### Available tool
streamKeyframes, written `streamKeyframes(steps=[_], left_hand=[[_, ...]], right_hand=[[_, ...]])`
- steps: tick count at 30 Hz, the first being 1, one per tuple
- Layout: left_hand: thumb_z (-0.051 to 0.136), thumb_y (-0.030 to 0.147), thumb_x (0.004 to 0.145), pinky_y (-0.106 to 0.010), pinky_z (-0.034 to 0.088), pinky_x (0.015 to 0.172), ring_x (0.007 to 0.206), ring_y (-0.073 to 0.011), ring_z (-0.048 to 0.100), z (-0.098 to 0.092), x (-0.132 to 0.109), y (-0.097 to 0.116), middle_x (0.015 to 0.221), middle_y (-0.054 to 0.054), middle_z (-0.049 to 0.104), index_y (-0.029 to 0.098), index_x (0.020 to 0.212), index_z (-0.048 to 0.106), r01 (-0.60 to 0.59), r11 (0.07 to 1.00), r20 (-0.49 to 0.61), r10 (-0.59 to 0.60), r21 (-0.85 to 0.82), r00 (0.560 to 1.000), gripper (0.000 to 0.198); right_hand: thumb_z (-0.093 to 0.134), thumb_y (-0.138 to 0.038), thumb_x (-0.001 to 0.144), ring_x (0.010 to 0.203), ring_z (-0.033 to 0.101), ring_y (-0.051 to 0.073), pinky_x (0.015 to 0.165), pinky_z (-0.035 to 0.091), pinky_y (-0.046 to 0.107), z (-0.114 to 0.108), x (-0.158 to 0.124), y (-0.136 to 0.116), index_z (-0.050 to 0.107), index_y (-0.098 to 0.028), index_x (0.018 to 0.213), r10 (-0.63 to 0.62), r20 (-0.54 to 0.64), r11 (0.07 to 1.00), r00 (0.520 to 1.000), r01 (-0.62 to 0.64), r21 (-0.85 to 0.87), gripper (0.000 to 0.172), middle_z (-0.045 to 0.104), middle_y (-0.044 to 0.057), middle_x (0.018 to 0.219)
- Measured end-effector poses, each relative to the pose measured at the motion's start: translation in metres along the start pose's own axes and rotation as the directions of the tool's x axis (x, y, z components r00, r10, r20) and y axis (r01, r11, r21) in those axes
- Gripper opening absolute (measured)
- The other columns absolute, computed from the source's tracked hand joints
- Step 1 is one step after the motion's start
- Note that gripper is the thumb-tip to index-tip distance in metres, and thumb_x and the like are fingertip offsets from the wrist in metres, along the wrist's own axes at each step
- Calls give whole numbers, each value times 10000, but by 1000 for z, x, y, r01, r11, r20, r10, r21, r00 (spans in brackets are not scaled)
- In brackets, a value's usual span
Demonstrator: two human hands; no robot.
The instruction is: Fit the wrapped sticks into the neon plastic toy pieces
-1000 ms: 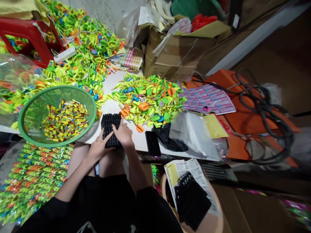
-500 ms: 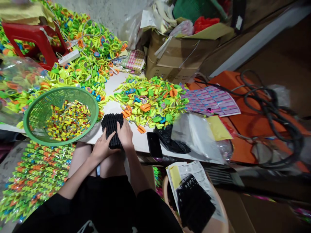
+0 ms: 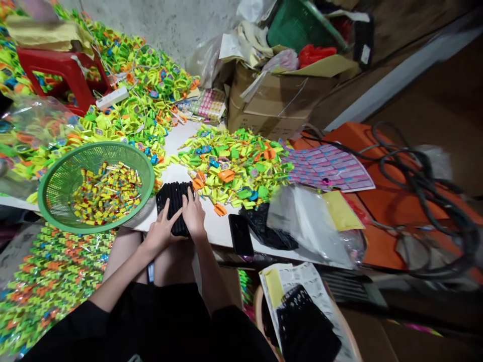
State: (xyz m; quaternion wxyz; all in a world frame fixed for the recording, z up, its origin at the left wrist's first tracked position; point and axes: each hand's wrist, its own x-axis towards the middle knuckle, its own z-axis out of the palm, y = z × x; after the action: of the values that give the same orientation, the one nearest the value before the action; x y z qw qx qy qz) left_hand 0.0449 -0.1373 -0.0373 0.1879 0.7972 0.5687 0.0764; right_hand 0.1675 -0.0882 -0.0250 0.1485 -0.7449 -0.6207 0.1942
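Note:
At the table's near edge, a block of ribbed black plastic strips (image 3: 169, 201) lies between my two hands. My left hand (image 3: 161, 231) grips its lower left part, index finger and thumb apart across the ribs. Against the block's right side is my right hand (image 3: 193, 213), with fingers reaching over the top right ribs. What the strips are exactly I cannot tell. Left of them stands a green mesh basket (image 3: 47, 213) of small yellow-and-red pieces (image 3: 107, 193). A heap of yellow, green and orange plastic pieces (image 3: 241, 166) lies just beyond my right hand.
A black phone (image 3: 240, 235) and clear plastic bags (image 3: 302, 213) lie to the right. Behind stand a cardboard box (image 3: 267, 100) and a red stool (image 3: 56, 68) amid more plastic pieces. More black ribbed pieces (image 3: 307, 324) sit on paper at lower right. Black cables (image 3: 411, 171) lie far right.
The whole view has shifted slightly, so things sit lower in the picture. My hands remain on the black strips, with the fingers only slightly moved.

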Motion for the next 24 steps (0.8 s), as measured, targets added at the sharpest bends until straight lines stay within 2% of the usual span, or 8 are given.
streamKeyframes(steps=[6, 11, 14, 19, 24], left_hand=[[666, 559, 738, -467, 536, 859, 1284, -378, 443, -7, 0, -2, 1578, -166, 53, 307, 1469, 285, -28, 998, 10, 27, 62, 1000, 862], [673, 522, 751, -441, 550, 852, 1237, -363, 498, -9, -2, -6, 1581, -116, 107, 327, 1455, 321, -29, 996, -4, 29, 83, 1000, 811], [665, 506, 766, -442, 558, 836, 1220, -370, 511, -8, -1, -8, 1584, -98, 96, 349, 1460, 301, -17, 995, -20, 19, 96, 1000, 799], [653, 449, 795, -451, 558, 814, 1217, -385, 509, -11, 2, -4, 1583, -135, 53, 340, 1467, 282, -33, 994, 19, 31, 107, 999, 775], [664, 367, 788, -424, 571, 783, 1201, -383, 521, -9, 1, -4, 1588, -116, 17, 336, 1471, 271, -17, 996, 32, 15, 93, 999, 788]], right_hand=[[200, -388, 990, 1274, 451, 259, 944, 458, 396, -2, 1, 1, 276, -232, 1463, -15, 15, 1000, 1000, 15, -10, 504, 314, 123, 1497], [199, -386, 992, 1284, 442, 240, 956, 451, 369, -2, 2, 4, 274, -234, 1466, -24, 9, 1000, 1000, 24, -13, 503, 299, 115, 1508], [205, -374, 992, 1286, 441, 244, 955, 452, 374, -3, 3, 3, 259, -246, 1473, -28, 17, 999, 999, 29, -18, 500, 277, 114, 1520], [211, -358, 994, 1308, 420, 252, 964, 447, 384, -4, 1, -2, 247, -271, 1475, -19, 38, 999, 999, 20, -31, 491, 255, 108, 1532], [194, -438, 987, 1305, 418, 263, 975, 440, 411, 2, 1, -3, 233, -282, 1479, -16, 22, 999, 1000, 16, -42, 517, 258, 108, 1529]])
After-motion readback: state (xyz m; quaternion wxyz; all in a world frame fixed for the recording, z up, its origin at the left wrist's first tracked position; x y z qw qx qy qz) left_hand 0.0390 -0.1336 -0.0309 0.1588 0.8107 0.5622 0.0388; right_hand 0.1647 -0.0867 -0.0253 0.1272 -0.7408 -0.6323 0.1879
